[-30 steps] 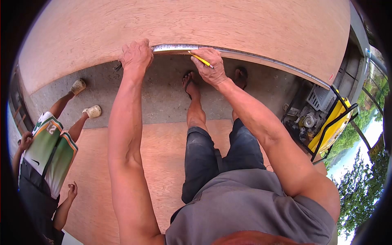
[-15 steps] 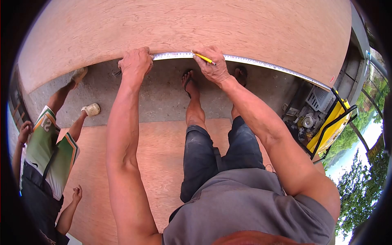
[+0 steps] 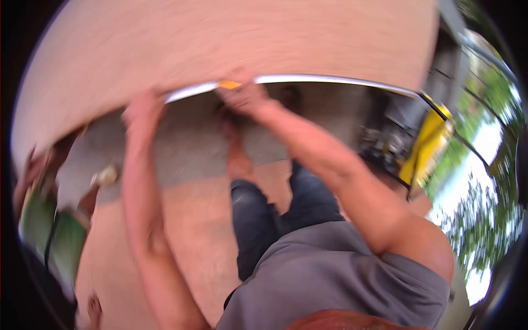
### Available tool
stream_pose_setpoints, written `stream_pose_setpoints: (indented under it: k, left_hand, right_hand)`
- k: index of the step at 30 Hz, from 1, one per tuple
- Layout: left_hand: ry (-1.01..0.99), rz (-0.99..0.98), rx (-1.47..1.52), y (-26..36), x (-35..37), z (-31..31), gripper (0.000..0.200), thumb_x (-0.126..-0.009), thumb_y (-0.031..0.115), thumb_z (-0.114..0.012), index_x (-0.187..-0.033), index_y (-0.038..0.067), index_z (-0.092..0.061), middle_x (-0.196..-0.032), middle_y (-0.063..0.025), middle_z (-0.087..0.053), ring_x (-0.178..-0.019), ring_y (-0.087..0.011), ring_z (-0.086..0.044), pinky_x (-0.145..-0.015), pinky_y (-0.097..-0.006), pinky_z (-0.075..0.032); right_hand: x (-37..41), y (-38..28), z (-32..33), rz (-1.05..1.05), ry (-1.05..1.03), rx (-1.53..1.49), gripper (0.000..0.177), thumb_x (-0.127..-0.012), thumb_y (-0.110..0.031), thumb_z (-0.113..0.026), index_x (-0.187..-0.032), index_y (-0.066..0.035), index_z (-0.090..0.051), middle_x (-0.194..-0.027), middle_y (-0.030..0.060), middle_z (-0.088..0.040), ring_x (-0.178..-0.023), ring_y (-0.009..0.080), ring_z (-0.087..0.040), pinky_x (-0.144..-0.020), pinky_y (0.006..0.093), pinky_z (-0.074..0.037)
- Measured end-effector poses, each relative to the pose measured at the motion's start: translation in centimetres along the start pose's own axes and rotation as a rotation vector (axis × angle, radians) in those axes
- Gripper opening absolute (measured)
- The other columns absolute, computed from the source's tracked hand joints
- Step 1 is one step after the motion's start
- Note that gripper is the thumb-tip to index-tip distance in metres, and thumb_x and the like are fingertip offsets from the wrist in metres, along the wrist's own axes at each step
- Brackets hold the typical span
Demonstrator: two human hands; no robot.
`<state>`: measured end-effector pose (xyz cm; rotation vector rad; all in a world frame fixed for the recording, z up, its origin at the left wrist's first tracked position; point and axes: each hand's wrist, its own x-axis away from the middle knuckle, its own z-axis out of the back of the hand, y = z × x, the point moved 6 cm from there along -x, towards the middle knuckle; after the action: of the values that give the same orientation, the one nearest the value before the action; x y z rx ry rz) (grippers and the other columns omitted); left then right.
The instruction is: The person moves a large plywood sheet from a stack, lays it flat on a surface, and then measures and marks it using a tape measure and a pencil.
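Note:
A white tape measure (image 3: 330, 80) runs along the near edge of a large wooden sheet (image 3: 247, 38), its far right end near the sheet's right corner. My left hand (image 3: 144, 113) is closed at the edge, around the tape's left end; its fingers are blurred. My right hand (image 3: 242, 94) is closed on a yellow pencil (image 3: 229, 84) and rests at the sheet's edge by the tape. Motion blurs the tape's marks and the pencil's tip.
A second wooden sheet (image 3: 192, 220) lies on the concrete floor under me. At the left stands another person (image 3: 60, 242) in green shorts, a hand near the upper sheet. A yellow-framed machine (image 3: 426, 143) is at the right.
The whole view has shifted and blurred, with the sheet's edge and my hands now further left. The other person's hand has risen closer to the sheet's left edge.

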<state>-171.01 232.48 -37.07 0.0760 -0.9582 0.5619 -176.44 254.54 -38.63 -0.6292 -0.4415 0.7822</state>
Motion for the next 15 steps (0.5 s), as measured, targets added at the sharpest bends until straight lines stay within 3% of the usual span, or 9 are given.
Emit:
stream_pose_setpoints:
  k: [1, 2, 3, 5, 9, 11, 15]
  left_hand:
    - [0.058, -0.075, 0.085, 0.6, 0.2, -0.1, 0.036, -0.088, 0.038, -0.05, -0.107, 0.011, -0.064, -0.105, -0.0176, -0.064, -0.103, -0.0345, -0.059, -0.085, -0.0458, -0.047]
    - [0.054, -0.157, 0.123, 1.1, -0.1, -0.1, 0.035, -0.088, 0.038, -0.051, -0.106, 0.011, -0.065, -0.104, -0.0181, -0.064, -0.101, -0.0357, -0.06, -0.083, -0.0464, -0.046]
    - [0.108, -0.187, 0.111, 1.2, -0.6, -0.3, 0.031, -0.088, 0.036, -0.052, -0.1, 0.01, -0.065, -0.099, -0.0186, -0.064, -0.096, -0.0372, -0.06, -0.08, -0.0478, -0.046]
    - [0.233, -0.288, 0.004, 1.6, -0.1, -0.6, 0.026, -0.089, 0.03, -0.052, -0.097, 0.006, -0.058, -0.099, -0.018, -0.062, -0.096, -0.0378, -0.057, -0.08, -0.049, -0.044]
    - [0.224, -0.307, 0.004, 0.9, -0.3, -0.6, 0.025, -0.09, 0.029, -0.052, -0.1, 0.008, -0.059, -0.101, -0.0169, -0.061, -0.099, -0.0364, -0.056, -0.082, -0.0474, -0.044]
    - [0.233, -0.306, -0.004, 0.9, 0.2, -0.2, 0.025, -0.09, 0.029, -0.052, -0.101, 0.008, -0.059, -0.1, -0.0167, -0.062, -0.099, -0.036, -0.056, -0.082, -0.0467, -0.044]
    - [0.251, -0.36, -0.007, -0.1, -0.6, -0.8, 0.023, -0.089, 0.029, -0.053, -0.103, 0.012, -0.059, -0.1, -0.0142, -0.061, -0.1, -0.0336, -0.055, -0.084, -0.0453, -0.044]
  right_hand:
    - [0.8, 0.6, -0.2, 0.014, 0.032, 0.062, 0.015, -0.079, -0.022, -0.057, -0.075, -0.008, -0.06, -0.076, 0.0132, -0.061, -0.077, 0.0334, -0.057, -0.068, 0.0412, -0.045]
    - [1.8, 1.9, 0.9, -0.214, 0.137, -0.283, 0.016, -0.079, -0.023, -0.059, -0.078, -0.007, -0.06, -0.078, 0.0132, -0.061, -0.077, 0.0351, -0.057, -0.068, 0.0415, -0.046]
    - [4.2, 2.3, 2.6, -0.32, 0.536, -0.346, 0.017, -0.08, -0.021, -0.058, -0.08, -0.004, -0.059, -0.076, 0.0141, -0.059, -0.074, 0.0323, -0.06, -0.067, 0.0388, -0.047]
    - [8.7, 5.9, 4.7, -0.71, 0.611, -0.498, 0.015, -0.084, -0.018, -0.054, -0.085, -0.005, -0.059, -0.074, 0.0116, -0.06, -0.068, 0.0254, -0.063, -0.064, 0.0341, -0.048]
    - [19.0, 15.9, 4.5, -1.211, 1.087, -1.109, 0.006, -0.087, -0.019, -0.05, -0.086, -0.013, -0.05, -0.065, 0.0003, -0.049, -0.05, 0.0133, -0.05, -0.05, 0.0328, -0.043]
    - [21.5, 19.7, 4.8, -1.293, 1.061, -1.271, 0.015, -0.087, -0.022, -0.054, -0.079, -0.015, -0.044, -0.058, -0.002, -0.039, -0.043, 0.0112, -0.038, -0.044, 0.032, -0.037]
    - [20.4, 21.2, 6.8, -1.348, 1.027, -1.337, 0.024, -0.086, -0.028, -0.06, -0.076, -0.016, -0.041, -0.054, -0.0032, -0.032, -0.041, 0.0111, -0.032, -0.044, 0.0313, -0.034]
